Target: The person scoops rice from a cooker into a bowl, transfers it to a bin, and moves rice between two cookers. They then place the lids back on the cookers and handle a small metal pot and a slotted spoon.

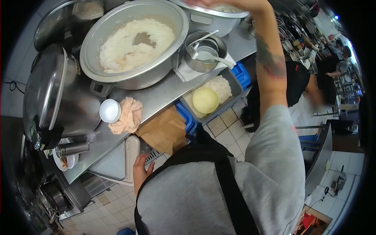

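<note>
My right arm (270,62) reaches far up over the steel counter (156,96). Only the edge of my right hand (205,3) shows at the top of the frame, above a steel pot (213,15), and its fingers are cut off. My left hand (141,172) hangs low by my grey shirt and black apron strap, fingers apart and holding nothing, next to a white plastic crate (131,150). On the counter stands a big steel pot of white rice (133,43). Beside it is a steel container with ladles (205,51).
A metal tray (235,84) holds rice and a yellow bowl (205,100). On the counter lie a white bowl (109,110) and a peach cloth (127,115). A brown paper bag (164,131) lies over blue crates (241,74). A large cooker (51,90) stands left. A person in black (297,82) works to the right.
</note>
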`<state>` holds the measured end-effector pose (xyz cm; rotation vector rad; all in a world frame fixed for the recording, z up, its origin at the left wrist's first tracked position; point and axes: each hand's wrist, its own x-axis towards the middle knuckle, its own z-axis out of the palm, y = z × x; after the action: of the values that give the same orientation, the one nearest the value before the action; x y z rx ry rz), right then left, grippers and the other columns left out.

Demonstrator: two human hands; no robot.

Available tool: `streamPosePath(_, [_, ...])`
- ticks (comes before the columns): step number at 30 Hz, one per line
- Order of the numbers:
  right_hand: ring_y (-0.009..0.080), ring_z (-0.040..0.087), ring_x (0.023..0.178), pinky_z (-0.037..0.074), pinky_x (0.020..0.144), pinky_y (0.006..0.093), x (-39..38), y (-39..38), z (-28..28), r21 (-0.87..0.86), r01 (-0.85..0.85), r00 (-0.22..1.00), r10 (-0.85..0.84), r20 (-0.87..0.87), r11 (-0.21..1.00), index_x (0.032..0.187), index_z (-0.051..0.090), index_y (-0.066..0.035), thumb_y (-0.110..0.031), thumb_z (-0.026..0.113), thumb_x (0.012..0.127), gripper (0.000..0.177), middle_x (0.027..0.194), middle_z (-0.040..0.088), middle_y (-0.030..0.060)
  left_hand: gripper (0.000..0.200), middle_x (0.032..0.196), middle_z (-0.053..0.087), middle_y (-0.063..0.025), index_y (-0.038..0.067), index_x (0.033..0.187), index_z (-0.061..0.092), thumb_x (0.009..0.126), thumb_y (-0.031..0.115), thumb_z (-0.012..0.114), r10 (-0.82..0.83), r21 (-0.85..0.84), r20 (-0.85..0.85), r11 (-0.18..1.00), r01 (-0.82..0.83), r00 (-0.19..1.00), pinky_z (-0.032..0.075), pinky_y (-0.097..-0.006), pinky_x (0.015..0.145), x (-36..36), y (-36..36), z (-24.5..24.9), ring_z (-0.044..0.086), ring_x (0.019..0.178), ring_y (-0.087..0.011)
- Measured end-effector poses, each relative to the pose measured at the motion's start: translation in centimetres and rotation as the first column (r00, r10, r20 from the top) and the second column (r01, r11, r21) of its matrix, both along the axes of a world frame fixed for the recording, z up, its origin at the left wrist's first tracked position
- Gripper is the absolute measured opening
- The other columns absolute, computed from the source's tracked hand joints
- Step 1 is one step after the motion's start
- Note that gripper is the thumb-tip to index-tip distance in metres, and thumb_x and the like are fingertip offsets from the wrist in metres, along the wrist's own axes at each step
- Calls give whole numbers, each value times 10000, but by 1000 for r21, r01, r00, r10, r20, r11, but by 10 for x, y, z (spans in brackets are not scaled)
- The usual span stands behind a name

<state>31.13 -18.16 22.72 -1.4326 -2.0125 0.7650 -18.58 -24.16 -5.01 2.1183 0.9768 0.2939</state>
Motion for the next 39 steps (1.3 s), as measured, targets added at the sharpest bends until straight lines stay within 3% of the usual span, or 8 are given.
streamPosePath(7, [176, 677, 753, 558, 641, 277, 77, -168, -257, -795, 244, 879, -473, -61, 556, 973, 673, -14, -286, 639, 876, 291, 878, 696, 83, 304, 1069, 599, -183, -20, 1033, 603, 742, 14, 682, 36, 75, 54, 996, -40, 998, 471, -395, 833, 40, 12, 17, 581, 977, -385])
streamPosePath(11, [360, 658, 898, 520, 809, 411, 43, -177, -419, -402, 720, 681, -463, 568, 567, 1020, 676, 25, -425, 701, 762, 518, 982, 662, 259, 313, 1103, 593, -160, 6, 1058, 610, 759, 58, 688, -88, 59, 52, 995, 85, 995, 451, -401, 874, 97, 12, 25, 562, 1023, -369])
streamPosePath(15, [380, 600, 1031, 490, 872, 451, 6, -164, -488, -359, 784, 617, -567, 546, 507, 1126, 569, 29, -468, 701, 763, 629, 1118, 602, 236, 308, 1144, 585, -146, 24, 1079, 613, 789, 97, 689, -265, 222, -8, 940, 260, 964, 458, -392, 864, 181, 3, 44, 567, 1036, -334])
streamPosePath(17, [404, 622, 954, 518, 814, 470, 6, -157, -510, -341, 749, 657, -568, 496, 568, 1041, 571, 13, -223, 599, 817, 327, 1059, 595, 264, 311, 1180, 568, -121, 44, 1089, 622, 792, 103, 696, -338, 232, 58, 920, 316, 939, 461, -383, 876, 226, -1, 50, 558, 1068, -319])
streamPosePath(20, [483, 599, 788, 485, 726, 538, 2, -151, -479, -249, 653, 757, -619, 209, 715, 909, 520, 57, -113, 563, 785, 215, 838, 605, 307, 330, 1189, 562, -107, 43, 1098, 621, 782, 92, 706, -263, 242, 151, 945, 222, 953, 460, -380, 894, 285, -6, 60, 556, 1083, -317])
streamPosePath(26, [441, 562, 936, 458, 793, 498, 35, -153, -339, -265, 259, 965, -262, 24, 929, 1090, 471, 5, -197, 669, 773, 424, 1011, 559, 265, 352, 1237, 545, -154, 27, 1105, 615, 767, 63, 705, -70, 332, 321, 942, -43, 945, 430, -396, 966, 366, 10, 99, 540, 1138, -319])
streamPosePath(31, [361, 541, 958, 461, 800, 421, 103, -142, -203, 162, -56, 972, 91, -216, 985, 1136, 483, -43, -295, 803, 678, 613, 1017, 514, 172, 312, 1233, 517, -173, 14, 1134, 579, 824, 32, 602, 143, 356, 602, 833, -424, 786, 358, -400, 1026, 414, 50, 119, 466, 1208, -298])
streamPosePath(39, [257, 515, 726, 434, 658, 357, 257, -34, -61, 584, 427, 887, -444, -125, 690, 920, 465, -17, -395, 822, 626, 597, 804, 485, 117, 370, 1222, 498, -193, 12, 1146, 544, 790, 58, 634, 98, 486, 636, 719, -497, 765, 364, -406, 991, 537, 115, 117, 487, 1141, -347])
